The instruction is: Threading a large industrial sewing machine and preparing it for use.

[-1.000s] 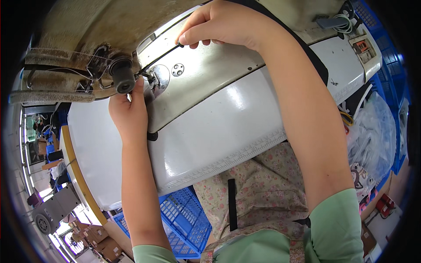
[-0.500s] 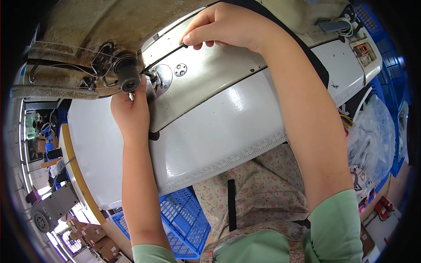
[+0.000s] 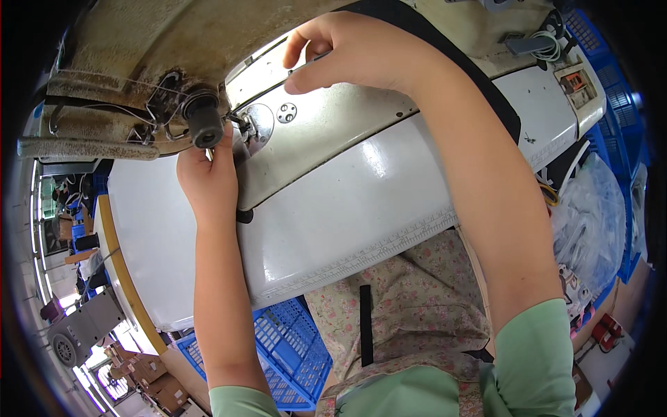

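An industrial sewing machine point(image 3: 132, 42) with a beige, worn head fills the top left. My left hand point(image 3: 208, 177) is closed beside its needle area, just below a dark round knob point(image 3: 206, 125). A small bit of bright metal point(image 3: 209, 154) shows by the left thumb; the fingertips and whatever they pinch are hidden behind the knob. Above the machine bed point(image 3: 326, 125), my right hand point(image 3: 333, 59) is loosely curled around the upper end of a thin black rod point(image 3: 267, 89), perhaps a hex key. The rod slants down to the metal parts near the needle plate point(image 3: 258, 125).
A white tabletop point(image 3: 347, 187) with a printed ruler along its front edge surrounds the bed. Below it stands a blue plastic crate point(image 3: 292, 351). Clear plastic bags point(image 3: 590, 215) and blue baskets point(image 3: 618, 104) are at the right. A grey motor unit point(image 3: 87, 330) sits at the lower left.
The fingers of my right hand have loosened from their pinch, and thumb and forefinger are now farther apart around the rod. My left hand has barely moved.
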{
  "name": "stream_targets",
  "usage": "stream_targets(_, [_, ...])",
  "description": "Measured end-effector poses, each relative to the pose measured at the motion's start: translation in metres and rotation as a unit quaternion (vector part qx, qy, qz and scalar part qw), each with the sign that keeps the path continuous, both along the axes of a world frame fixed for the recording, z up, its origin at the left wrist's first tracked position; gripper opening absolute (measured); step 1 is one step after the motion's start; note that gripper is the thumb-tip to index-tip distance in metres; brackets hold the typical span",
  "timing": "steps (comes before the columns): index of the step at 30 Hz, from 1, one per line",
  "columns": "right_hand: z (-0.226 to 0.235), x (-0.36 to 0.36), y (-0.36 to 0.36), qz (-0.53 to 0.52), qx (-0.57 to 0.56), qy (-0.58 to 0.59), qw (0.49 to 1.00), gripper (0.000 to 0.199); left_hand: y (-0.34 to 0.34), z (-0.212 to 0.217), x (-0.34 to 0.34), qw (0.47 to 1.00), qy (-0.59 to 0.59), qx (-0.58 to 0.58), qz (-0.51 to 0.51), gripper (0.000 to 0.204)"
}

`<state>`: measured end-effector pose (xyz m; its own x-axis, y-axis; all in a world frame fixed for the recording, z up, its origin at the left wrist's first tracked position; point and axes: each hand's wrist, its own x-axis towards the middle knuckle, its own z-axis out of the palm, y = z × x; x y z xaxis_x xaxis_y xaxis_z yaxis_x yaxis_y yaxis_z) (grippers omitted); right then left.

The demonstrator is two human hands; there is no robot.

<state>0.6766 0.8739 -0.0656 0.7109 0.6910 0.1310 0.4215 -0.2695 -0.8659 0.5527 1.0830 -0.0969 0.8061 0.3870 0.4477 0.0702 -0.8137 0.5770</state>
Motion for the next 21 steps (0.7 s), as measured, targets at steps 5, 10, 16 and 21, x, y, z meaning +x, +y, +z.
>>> stream_targets(5, [-0.006, 0.005, -0.001, 0.022, 0.027, 0.034, 0.999, 0.028, -0.002, 0.000, 0.000, 1.000, -0.007, 0.000, -0.001, 0.027])
stream_targets(10, [-0.013, 0.010, 0.003, 0.008, 0.024, -0.035, 0.999, 0.033, -0.004, 0.001, 0.000, 1.000, -0.006, -0.003, -0.001, 0.027])
stream_targets(16, [-0.010, 0.004, 0.008, -0.017, -0.048, -0.040, 0.998, 0.033, -0.002, 0.002, -0.001, 1.000, 0.006, 0.001, 0.001, 0.028])
stream_targets(21, [-0.009, 0.002, -0.001, 0.034, 0.038, -0.025, 0.998, 0.028, -0.005, 0.005, -0.001, 0.999, 0.038, 0.008, 0.021, 0.030])
